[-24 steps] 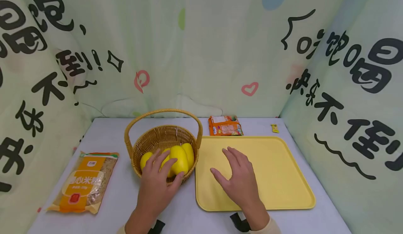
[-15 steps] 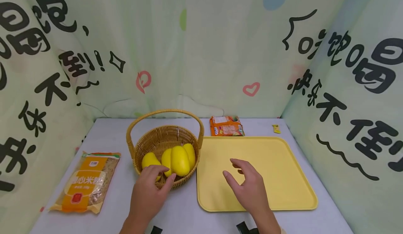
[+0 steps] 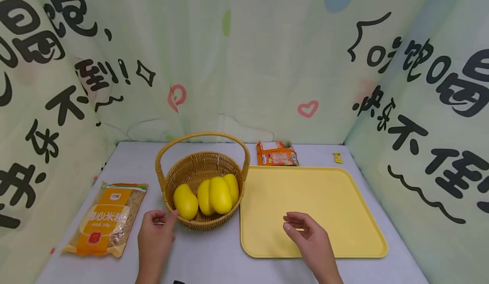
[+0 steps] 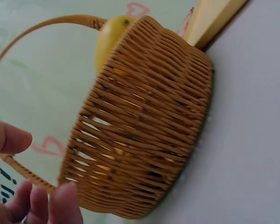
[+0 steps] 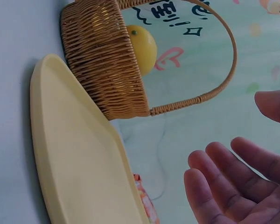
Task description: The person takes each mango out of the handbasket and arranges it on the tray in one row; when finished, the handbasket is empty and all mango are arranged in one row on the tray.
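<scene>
A brown wicker basket [image 3: 204, 225] with a tall arched handle holds several smooth yellow mango-like fruits [image 3: 220, 195]. My left hand [image 3: 155, 241] is at the basket's front left, its thumb tip overlapping the rim in the head view. The left wrist view shows the thumb and loosely bent fingers [image 4: 65, 205] apart, with nothing between them. Over the front part of a yellow tray [image 3: 305, 190], my right hand [image 3: 311, 237] hovers with relaxed, slightly bent fingers and holds nothing. From the right wrist, the basket [image 5: 107, 65] stands beyond the tray's corner.
A bag of grain with an orange label [image 3: 105, 220] lies left of the basket. Behind the tray are an orange snack packet [image 3: 276, 153] and a small yellow wrapped piece [image 3: 338, 158]. Printed curtains [image 3: 252, 63] enclose the table on three sides.
My left hand has drawn back from over the fruits to the basket's front left. My right hand has moved toward the tray's front edge and slightly right. The left fruit now shows fully.
</scene>
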Action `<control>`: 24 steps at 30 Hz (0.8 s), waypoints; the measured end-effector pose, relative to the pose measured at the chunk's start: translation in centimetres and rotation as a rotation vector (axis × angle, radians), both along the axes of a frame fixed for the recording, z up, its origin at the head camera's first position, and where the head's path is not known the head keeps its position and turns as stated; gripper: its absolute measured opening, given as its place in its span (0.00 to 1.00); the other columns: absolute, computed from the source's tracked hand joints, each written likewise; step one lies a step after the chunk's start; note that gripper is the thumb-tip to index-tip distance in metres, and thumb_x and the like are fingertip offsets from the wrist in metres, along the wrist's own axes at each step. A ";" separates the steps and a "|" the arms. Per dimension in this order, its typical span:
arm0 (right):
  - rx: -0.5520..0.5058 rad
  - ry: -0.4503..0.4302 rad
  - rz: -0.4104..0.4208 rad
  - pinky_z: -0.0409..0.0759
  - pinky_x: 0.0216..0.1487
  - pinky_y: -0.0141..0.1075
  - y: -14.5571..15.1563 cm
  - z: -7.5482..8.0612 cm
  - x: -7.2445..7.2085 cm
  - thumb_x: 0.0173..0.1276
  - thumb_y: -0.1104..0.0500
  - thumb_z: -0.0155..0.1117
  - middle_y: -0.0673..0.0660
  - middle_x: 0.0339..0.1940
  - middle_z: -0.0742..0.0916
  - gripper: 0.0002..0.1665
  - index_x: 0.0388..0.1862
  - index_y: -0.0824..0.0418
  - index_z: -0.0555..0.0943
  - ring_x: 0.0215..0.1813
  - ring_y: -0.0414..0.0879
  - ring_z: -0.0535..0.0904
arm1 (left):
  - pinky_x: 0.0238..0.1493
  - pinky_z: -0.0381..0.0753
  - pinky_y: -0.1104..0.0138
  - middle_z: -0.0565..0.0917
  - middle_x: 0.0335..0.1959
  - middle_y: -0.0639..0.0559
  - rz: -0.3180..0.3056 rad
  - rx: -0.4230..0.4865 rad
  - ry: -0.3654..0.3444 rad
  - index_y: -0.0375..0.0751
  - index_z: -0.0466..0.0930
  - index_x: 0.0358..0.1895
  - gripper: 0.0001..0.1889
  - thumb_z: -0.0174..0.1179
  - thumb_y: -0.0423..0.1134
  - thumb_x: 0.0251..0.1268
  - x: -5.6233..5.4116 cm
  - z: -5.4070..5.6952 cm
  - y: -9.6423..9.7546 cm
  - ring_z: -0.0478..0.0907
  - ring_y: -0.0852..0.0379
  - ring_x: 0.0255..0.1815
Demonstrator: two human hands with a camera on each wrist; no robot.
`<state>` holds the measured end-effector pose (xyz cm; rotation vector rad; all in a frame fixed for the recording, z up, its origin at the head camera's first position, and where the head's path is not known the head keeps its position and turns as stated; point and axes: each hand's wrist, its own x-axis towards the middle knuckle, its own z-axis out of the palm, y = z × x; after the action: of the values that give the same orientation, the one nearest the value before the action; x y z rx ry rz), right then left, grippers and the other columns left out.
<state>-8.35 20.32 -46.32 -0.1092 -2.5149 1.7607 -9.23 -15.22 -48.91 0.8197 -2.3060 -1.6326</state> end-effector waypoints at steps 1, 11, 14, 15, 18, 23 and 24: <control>-0.006 0.004 0.004 0.87 0.52 0.29 0.0 -0.2 0.0 0.72 0.55 0.74 0.56 0.54 0.91 0.15 0.56 0.53 0.87 0.52 0.37 0.86 | 0.27 0.86 0.68 0.78 0.55 0.39 0.002 0.036 -0.009 0.34 0.71 0.64 0.28 0.66 0.52 0.74 -0.2 -0.3 -0.1 0.80 0.51 0.39; -0.019 -0.001 0.031 0.87 0.53 0.30 -0.2 -1.0 -0.5 0.71 0.55 0.74 0.60 0.55 0.91 0.16 0.56 0.54 0.86 0.52 0.38 0.86 | 0.55 0.91 0.46 0.46 0.89 0.43 -0.086 0.439 0.003 0.55 0.40 0.89 0.46 0.60 0.45 0.79 -1.1 -1.7 -0.7 0.58 0.33 0.84; 0.011 0.004 0.041 0.87 0.53 0.31 -0.3 -0.8 -1.0 0.70 0.54 0.76 0.58 0.56 0.91 0.18 0.58 0.53 0.86 0.53 0.38 0.86 | 0.56 0.89 0.44 0.46 0.89 0.47 -0.091 0.494 0.029 0.58 0.42 0.89 0.44 0.58 0.41 0.79 -1.2 -1.6 -0.7 0.62 0.37 0.82; 0.025 0.004 0.043 0.87 0.52 0.31 -0.4 -0.6 -1.2 0.70 0.53 0.76 0.57 0.56 0.91 0.19 0.58 0.52 0.86 0.54 0.39 0.86 | 0.57 0.89 0.44 0.47 0.89 0.47 -0.093 0.505 0.035 0.59 0.42 0.89 0.44 0.57 0.40 0.79 -1.2 -1.6 -0.7 0.64 0.38 0.80; 0.086 0.001 0.056 0.87 0.50 0.31 -0.7 0.0 -1.9 0.68 0.48 0.78 0.52 0.55 0.91 0.23 0.60 0.48 0.85 0.56 0.42 0.86 | 0.58 0.89 0.45 0.48 0.89 0.49 -0.099 0.529 0.046 0.62 0.43 0.88 0.44 0.57 0.38 0.79 -1.3 -1.7 -0.5 0.67 0.39 0.78; 0.177 0.018 0.137 0.87 0.47 0.34 -2.2 1.2 -3.4 0.62 0.44 0.82 0.48 0.59 0.89 0.33 0.65 0.46 0.83 0.60 0.48 0.86 | 0.59 0.90 0.51 0.47 0.89 0.52 -0.098 0.550 0.045 0.63 0.42 0.88 0.44 0.56 0.36 0.79 -1.4 -2.2 -0.3 0.68 0.41 0.77; 0.193 0.027 0.158 0.88 0.47 0.34 -2.6 1.5 -3.7 0.61 0.44 0.82 0.48 0.60 0.89 0.35 0.66 0.47 0.82 0.61 0.48 0.85 | 0.58 0.90 0.52 0.47 0.89 0.53 -0.095 0.553 0.041 0.62 0.42 0.88 0.44 0.56 0.36 0.79 -1.4 -2.3 -0.2 0.68 0.42 0.77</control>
<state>-12.09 17.72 -44.84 0.1268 -2.7241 1.5446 -10.64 -15.42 -51.16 0.7674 -1.9036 -2.3521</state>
